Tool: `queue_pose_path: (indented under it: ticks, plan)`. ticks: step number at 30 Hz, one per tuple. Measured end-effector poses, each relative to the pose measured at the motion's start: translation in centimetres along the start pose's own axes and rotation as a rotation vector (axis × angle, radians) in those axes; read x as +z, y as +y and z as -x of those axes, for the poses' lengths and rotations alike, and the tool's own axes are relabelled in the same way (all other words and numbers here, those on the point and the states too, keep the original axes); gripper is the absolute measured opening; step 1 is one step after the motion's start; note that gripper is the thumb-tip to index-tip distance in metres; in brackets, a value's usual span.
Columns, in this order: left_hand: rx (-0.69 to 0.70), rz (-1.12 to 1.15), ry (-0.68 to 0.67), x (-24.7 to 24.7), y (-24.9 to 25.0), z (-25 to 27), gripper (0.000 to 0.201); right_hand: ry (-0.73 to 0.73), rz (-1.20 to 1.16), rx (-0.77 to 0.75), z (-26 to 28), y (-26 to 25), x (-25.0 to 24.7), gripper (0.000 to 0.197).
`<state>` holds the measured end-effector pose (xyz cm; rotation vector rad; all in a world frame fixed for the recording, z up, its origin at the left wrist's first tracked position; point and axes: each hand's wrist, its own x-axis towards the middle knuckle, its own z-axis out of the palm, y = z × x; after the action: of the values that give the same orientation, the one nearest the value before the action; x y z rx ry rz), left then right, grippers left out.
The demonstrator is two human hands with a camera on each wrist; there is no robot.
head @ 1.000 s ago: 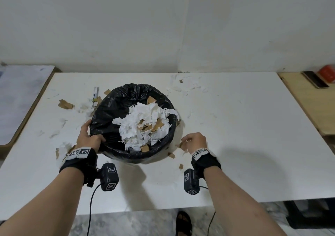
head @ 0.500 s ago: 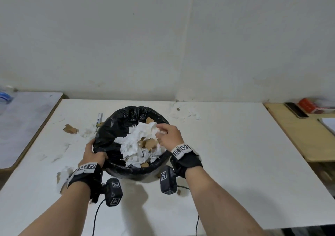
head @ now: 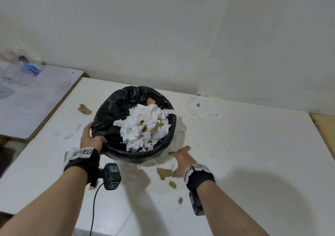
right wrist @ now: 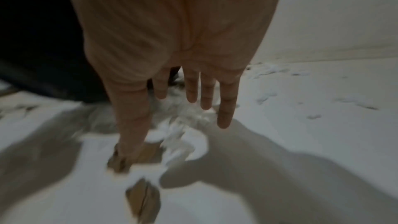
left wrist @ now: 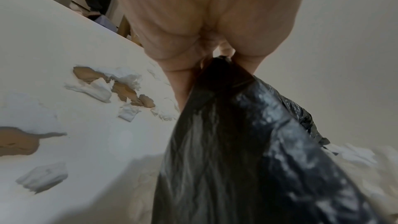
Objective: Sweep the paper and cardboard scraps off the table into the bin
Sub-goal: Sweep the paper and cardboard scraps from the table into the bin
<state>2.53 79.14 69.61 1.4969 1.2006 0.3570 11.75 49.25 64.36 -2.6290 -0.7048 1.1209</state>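
Note:
A bin (head: 110, 112) lined with a black bag, heaped with white paper and brown cardboard scraps (head: 145, 127), is lifted and tilted above the white table (head: 244, 154). My left hand (head: 90, 138) grips its near-left rim; the left wrist view shows the fingers pinching the bag (left wrist: 237, 125). To the bin's right and a little below it, my right hand (head: 181, 158) is open with straight, spread fingers (right wrist: 226, 108), over scraps on the table. Cardboard pieces (head: 164, 172) and white shreds lie beside it. More paper scraps (head: 206, 109) lie at the back, others (head: 84, 109) at the left.
A lower side table (head: 36, 98) with a blurred plastic bottle (head: 29, 67) adjoins the left edge. A wooden surface (head: 326, 132) borders the right. The wall stands close behind the table. The table's near edge shows tiled floor (head: 126, 223) below.
My right hand left the top of the bin's heap and dropped to the table on the bin's right, fingers spread. The bin now hangs higher and farther back, and my view has tilted.

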Motion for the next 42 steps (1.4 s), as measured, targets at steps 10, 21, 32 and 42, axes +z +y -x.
queue_pose_path:
  ticks: [10,21,32,42]
  plan:
    - [-0.011,0.036,0.040,-1.6,-2.5,1.0,0.082,-0.082,0.404,-0.223,-1.0,-1.3,5.2,0.058]
    - [0.007,-0.004,0.016,-4.8,-4.8,2.5,0.084,0.315,-0.360,0.037,2.0,1.1,6.5,0.023]
    - [0.019,-0.041,-0.012,-6.5,-2.4,4.0,0.084,0.656,-0.621,-0.185,9.9,-5.7,-11.0,0.018]
    - [0.093,-0.060,-0.069,-4.4,0.8,4.9,0.081,0.753,-0.676,-0.369,11.7,-13.5,-19.2,0.025]
